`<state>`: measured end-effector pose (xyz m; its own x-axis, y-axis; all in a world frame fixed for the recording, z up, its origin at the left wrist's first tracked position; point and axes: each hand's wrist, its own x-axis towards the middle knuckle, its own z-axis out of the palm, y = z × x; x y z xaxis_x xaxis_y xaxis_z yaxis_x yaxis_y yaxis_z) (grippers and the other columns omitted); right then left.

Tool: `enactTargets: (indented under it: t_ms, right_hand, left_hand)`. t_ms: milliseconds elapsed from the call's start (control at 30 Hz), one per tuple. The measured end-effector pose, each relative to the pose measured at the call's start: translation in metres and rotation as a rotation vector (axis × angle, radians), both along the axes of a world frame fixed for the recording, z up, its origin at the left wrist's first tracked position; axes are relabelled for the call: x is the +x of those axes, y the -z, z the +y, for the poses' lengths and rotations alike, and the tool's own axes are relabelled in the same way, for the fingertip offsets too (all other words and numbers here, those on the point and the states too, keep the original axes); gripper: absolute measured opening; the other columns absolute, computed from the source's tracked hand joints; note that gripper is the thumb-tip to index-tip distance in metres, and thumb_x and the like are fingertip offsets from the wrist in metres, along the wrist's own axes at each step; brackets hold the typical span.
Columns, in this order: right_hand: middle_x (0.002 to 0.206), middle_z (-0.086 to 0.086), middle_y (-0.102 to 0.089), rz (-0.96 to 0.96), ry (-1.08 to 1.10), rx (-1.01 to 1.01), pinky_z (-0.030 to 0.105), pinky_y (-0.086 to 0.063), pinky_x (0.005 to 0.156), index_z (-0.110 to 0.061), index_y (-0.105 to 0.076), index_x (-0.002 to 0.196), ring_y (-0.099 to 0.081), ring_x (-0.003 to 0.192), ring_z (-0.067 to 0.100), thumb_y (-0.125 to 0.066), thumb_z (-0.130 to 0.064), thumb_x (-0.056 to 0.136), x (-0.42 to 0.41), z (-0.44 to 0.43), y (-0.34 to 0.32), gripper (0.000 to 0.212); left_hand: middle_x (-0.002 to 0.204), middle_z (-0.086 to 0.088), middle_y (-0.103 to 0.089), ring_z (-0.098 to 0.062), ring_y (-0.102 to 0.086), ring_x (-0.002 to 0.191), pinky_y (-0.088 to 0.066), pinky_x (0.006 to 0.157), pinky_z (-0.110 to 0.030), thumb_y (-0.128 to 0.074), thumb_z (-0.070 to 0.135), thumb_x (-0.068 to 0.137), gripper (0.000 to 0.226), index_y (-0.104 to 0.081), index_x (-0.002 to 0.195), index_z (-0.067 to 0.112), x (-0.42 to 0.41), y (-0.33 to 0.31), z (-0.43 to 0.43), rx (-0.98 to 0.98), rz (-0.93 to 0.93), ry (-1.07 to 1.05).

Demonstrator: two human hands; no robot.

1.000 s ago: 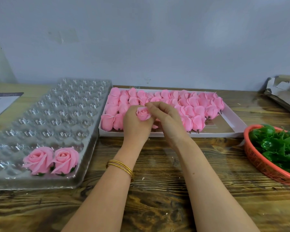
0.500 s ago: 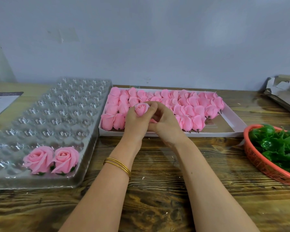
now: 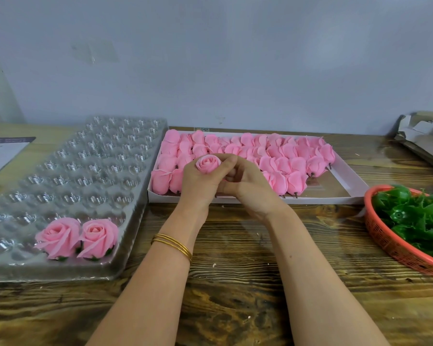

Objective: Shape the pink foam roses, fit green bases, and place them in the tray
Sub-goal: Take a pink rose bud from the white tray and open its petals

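Observation:
A pink foam rose (image 3: 207,164) stands upright between both hands, just above the near edge of the white box (image 3: 345,196). My left hand (image 3: 200,182) grips its lower part, with the fingers wrapped round it. My right hand (image 3: 245,183) is curled against the rose's right side, its fingertips on the petals. Many closed pink rosebuds (image 3: 280,158) fill the white box. Two opened roses (image 3: 76,237) with green bases sit in the near row of the clear plastic tray (image 3: 68,171). Green bases (image 3: 415,216) lie heaped in the orange basket (image 3: 385,240).
The wooden table (image 3: 235,258) runs along a grey wall. A paper sheet (image 3: 3,153) lies at the far left, and torn cardboard packaging (image 3: 425,138) sits at the far right. A gold bangle (image 3: 173,243) circles my left wrist.
The rose has turned from tilted to upright, its centre facing up. My right hand has slid from the top of the petals down to the rose's right side.

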<state>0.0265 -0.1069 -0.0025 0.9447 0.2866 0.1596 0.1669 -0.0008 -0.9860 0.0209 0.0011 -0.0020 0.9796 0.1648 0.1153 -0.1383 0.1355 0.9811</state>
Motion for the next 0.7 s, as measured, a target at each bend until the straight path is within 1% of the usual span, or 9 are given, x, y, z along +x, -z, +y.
enactTargets:
  t_ms: [67, 133, 233, 300, 367, 467, 533, 633, 700]
  right_hand:
    - [0.113, 0.021, -0.068, -0.007, 0.002, 0.000, 0.045, -0.057, 0.091, -0.003, -0.056, 0.129, -0.065, 0.107, 0.035, -0.062, 0.022, 0.076, -0.0001, -0.0004, 0.0001, 0.059]
    - [0.110, 0.020, -0.068, -0.022, 0.005, -0.010, 0.040, -0.057, 0.091, -0.005, -0.057, 0.128, -0.066, 0.100, 0.031, -0.066, 0.020, 0.073, -0.0006, -0.0007, -0.0001, 0.061]
    - [0.113, 0.019, -0.067, -0.041, 0.021, -0.032, 0.035, -0.057, 0.090, -0.010, -0.058, 0.125, -0.066, 0.098, 0.028, -0.072, 0.015, 0.071, -0.0010, 0.0008, -0.0001, 0.060]
    - [0.109, 0.014, -0.067, -0.047, 0.042, -0.041, 0.029, -0.057, 0.085, -0.018, -0.059, 0.120, -0.066, 0.092, 0.019, -0.074, 0.013, 0.071, -0.0011, 0.0021, 0.0004, 0.059]
    - [0.105, 0.009, -0.066, -0.047, 0.058, -0.047, 0.026, -0.056, 0.082, -0.018, -0.059, 0.120, -0.065, 0.089, 0.012, -0.074, 0.012, 0.072, -0.0015, 0.0025, -0.0004, 0.059]
    - [0.114, 0.015, -0.066, -0.036, 0.067, -0.038, 0.037, -0.059, 0.086, -0.009, -0.056, 0.127, -0.067, 0.100, 0.023, -0.071, 0.014, 0.074, -0.0015, 0.0010, -0.0007, 0.060]
    - [0.117, 0.019, -0.064, -0.025, 0.056, -0.020, 0.044, -0.058, 0.088, -0.007, -0.055, 0.129, -0.064, 0.108, 0.032, -0.068, 0.015, 0.075, -0.0019, 0.0001, -0.0009, 0.060]
    - [0.117, 0.019, -0.066, -0.013, 0.021, 0.007, 0.043, -0.058, 0.088, -0.010, -0.057, 0.125, -0.063, 0.110, 0.034, -0.066, 0.016, 0.078, -0.0014, -0.0014, -0.0005, 0.055]
    - [0.116, 0.017, -0.066, -0.009, 0.001, 0.009, 0.039, -0.058, 0.087, -0.017, -0.058, 0.121, -0.064, 0.110, 0.032, -0.064, 0.017, 0.079, -0.0003, -0.0018, 0.0002, 0.053]
  left_hand:
    - [0.068, 0.006, -0.072, -0.006, -0.069, 0.068, -0.054, 0.066, -0.028, -0.072, 0.021, 0.087, 0.010, -0.071, 0.077, 0.024, 0.0002, 0.0006, -0.0009, 0.010, -0.015, -0.012]
    - [0.068, 0.004, -0.072, -0.009, -0.070, 0.069, -0.055, 0.066, -0.028, -0.069, 0.022, 0.090, 0.016, -0.071, 0.074, 0.025, 0.0014, 0.0018, -0.0015, -0.012, -0.012, -0.004]
    - [0.073, 0.006, -0.074, -0.007, -0.072, 0.074, -0.055, 0.064, -0.023, -0.065, 0.026, 0.093, 0.012, -0.071, 0.082, 0.025, 0.0031, 0.0034, -0.0026, -0.038, 0.008, 0.011]
    - [0.077, 0.011, -0.074, -0.003, -0.071, 0.078, -0.056, 0.063, -0.020, -0.065, 0.031, 0.093, 0.008, -0.070, 0.091, 0.025, 0.0046, 0.0047, -0.0030, -0.056, 0.037, 0.006]
    - [0.079, 0.013, -0.074, 0.000, -0.071, 0.079, -0.055, 0.061, -0.017, -0.065, 0.034, 0.092, 0.012, -0.069, 0.096, 0.023, 0.0048, 0.0037, -0.0031, -0.053, 0.052, 0.003]
    - [0.082, 0.007, -0.075, -0.005, -0.072, 0.081, -0.058, 0.070, -0.026, -0.067, 0.033, 0.091, 0.012, -0.072, 0.094, 0.022, 0.0042, 0.0033, -0.0030, -0.005, 0.033, 0.011]
    - [0.080, 0.005, -0.075, -0.006, -0.072, 0.080, -0.059, 0.072, -0.029, -0.069, 0.031, 0.090, 0.008, -0.073, 0.089, 0.024, 0.0021, 0.0024, -0.0018, 0.005, 0.015, 0.011]
    - [0.076, 0.005, -0.075, -0.006, -0.072, 0.075, -0.055, 0.060, -0.021, -0.071, 0.026, 0.089, 0.006, -0.073, 0.085, 0.022, 0.0012, 0.0026, 0.0009, 0.005, -0.015, 0.027]
    - [0.076, 0.005, -0.075, -0.006, -0.071, 0.074, -0.053, 0.057, -0.018, -0.072, 0.025, 0.087, 0.006, -0.074, 0.087, 0.019, 0.0012, 0.0021, 0.0022, 0.005, -0.006, 0.027]
